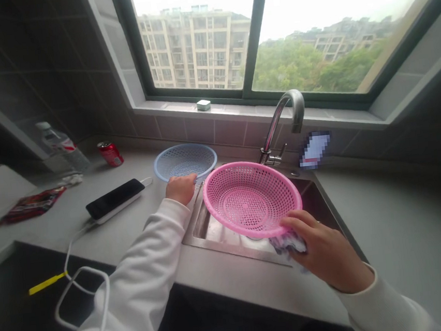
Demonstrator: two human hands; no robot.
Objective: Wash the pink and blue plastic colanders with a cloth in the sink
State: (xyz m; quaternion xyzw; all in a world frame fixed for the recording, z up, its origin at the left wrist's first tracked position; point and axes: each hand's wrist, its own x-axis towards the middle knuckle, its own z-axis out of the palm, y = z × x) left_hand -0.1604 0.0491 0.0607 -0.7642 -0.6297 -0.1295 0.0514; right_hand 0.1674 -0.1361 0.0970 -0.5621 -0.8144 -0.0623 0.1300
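A pink plastic colander (253,199) is tilted toward me above the sink, with nothing in it. My right hand (322,247) grips its near right rim, thumb on top. A crumpled white and dark patterned cloth (288,243) is bunched under the rim in that same hand. To the left, my left hand (181,189) is closed at the near rim of a light blue colander (184,158), which sits on the counter by the sink's left edge. The fingertips of the left hand are mostly hidden.
Below the pink colander is a steel sink (236,244) with a curved faucet (278,121) behind. On the left counter are a phone-like black device (115,200) with a white cable (70,247), a red can (111,154), a plastic bottle (62,144) and a dark packet (33,205).
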